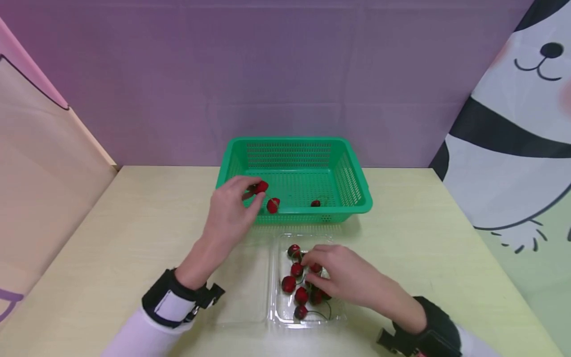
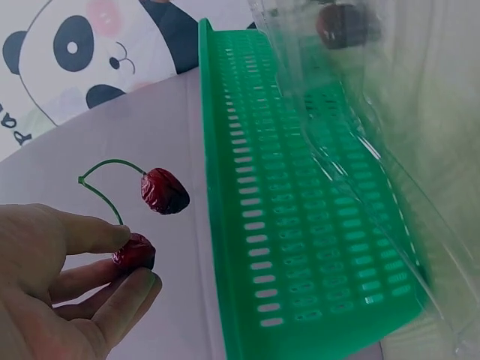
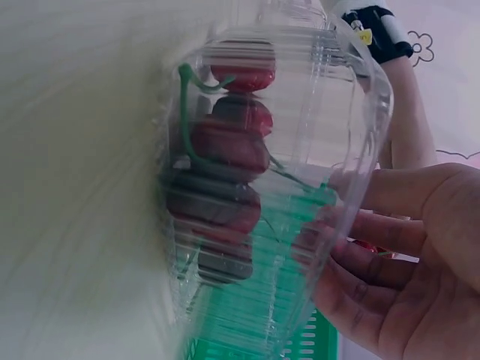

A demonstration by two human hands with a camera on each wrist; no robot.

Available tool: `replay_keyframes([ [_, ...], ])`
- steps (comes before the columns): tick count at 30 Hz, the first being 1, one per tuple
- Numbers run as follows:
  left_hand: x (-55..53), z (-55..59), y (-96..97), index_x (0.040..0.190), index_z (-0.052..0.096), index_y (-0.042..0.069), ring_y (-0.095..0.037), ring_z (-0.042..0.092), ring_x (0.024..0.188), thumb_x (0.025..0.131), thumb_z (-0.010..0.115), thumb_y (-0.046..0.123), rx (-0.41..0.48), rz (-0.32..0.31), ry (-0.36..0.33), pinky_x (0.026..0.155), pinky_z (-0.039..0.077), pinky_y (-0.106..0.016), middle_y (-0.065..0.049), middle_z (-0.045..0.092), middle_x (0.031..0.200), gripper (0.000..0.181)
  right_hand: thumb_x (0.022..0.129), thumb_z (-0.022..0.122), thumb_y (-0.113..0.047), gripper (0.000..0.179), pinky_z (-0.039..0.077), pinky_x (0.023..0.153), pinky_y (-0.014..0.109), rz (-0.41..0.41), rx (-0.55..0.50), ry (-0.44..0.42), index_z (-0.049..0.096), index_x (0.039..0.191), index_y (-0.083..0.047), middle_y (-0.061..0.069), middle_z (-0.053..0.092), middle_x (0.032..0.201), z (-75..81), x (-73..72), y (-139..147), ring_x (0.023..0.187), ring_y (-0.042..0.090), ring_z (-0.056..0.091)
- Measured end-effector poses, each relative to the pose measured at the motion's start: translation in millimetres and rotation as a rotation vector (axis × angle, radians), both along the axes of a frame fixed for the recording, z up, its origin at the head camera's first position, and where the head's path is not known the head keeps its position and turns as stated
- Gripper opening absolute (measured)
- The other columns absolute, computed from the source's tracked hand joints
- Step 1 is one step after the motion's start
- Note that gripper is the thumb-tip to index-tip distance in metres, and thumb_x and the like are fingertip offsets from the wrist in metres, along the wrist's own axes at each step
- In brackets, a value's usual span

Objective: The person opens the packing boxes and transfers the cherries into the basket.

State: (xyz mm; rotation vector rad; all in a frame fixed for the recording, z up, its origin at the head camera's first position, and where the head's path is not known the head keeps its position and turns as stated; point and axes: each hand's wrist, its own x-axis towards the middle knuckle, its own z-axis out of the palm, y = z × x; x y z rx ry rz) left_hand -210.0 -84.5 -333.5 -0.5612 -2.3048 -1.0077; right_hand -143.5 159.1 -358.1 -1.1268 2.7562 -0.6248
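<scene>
My left hand (image 1: 232, 210) pinches a dark red cherry (image 2: 136, 253) between thumb and fingers over the near left part of the green basket (image 1: 294, 216). A second cherry (image 2: 164, 191) hangs from the same forked stem. Another cherry (image 1: 315, 203) lies inside the basket near its front wall. At the clear plastic box (image 1: 282, 317), my right hand (image 1: 345, 275) reaches in among several cherries (image 1: 288, 284). Its thumb and fingertips are parted, close to a cherry (image 1: 315, 267) and a green stem (image 3: 296, 178). Part of that spot is hidden by the hand.
The box's clear lid (image 1: 245, 287) lies folded out to the left on the pale wooden table (image 1: 415, 238). Behind the basket hangs a purple cloth backdrop (image 1: 285, 64). A panda print (image 1: 513, 148) covers the right side.
</scene>
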Motion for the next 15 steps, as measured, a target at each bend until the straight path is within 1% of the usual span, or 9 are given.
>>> replay_keyframes([
  [4, -5.3, -2.7, -2.3, 0.109, 0.07, -0.003, -0.021, 0.068, 0.086, 0.085, 0.075, 0.002, 0.009, 0.015, -0.003, 0.072, 0.054, -0.027, -0.009, 0.066, 0.103, 0.025, 0.088, 0.074, -0.012, 0.014, 0.048, 0.07, 0.015, 0.016, -0.005, -0.017, 0.072, 0.1, -0.008, -0.004, 0.065, 0.091, -0.7, 1.0, -2.3, 0.078, 0.008, 0.063],
  [9, -11.7, -6.2, -5.1, 0.113, 0.069, -0.003, -0.022, 0.069, 0.086, 0.085, 0.075, 0.001, 0.008, 0.036, -0.003, 0.072, 0.054, -0.025, -0.011, 0.066, 0.104, 0.029, 0.087, 0.075, -0.011, 0.013, 0.048, 0.071, 0.014, 0.032, -0.013, -0.02, 0.072, 0.099, -0.008, -0.006, 0.065, 0.09, -3.9, 0.5, -3.6, 0.079, 0.007, 0.063],
  [15, -17.1, -11.1, -7.8, 0.109, 0.071, -0.004, -0.023, 0.07, 0.085, 0.084, 0.075, -0.002, 0.0, 0.041, -0.019, 0.073, 0.054, -0.025, -0.01, 0.065, 0.1, 0.026, 0.085, 0.076, -0.009, 0.012, 0.048, 0.071, 0.014, 0.045, -0.011, -0.012, 0.073, 0.097, -0.008, -0.005, 0.066, 0.091, -7.0, 0.1, -4.1, 0.081, 0.007, 0.064],
])
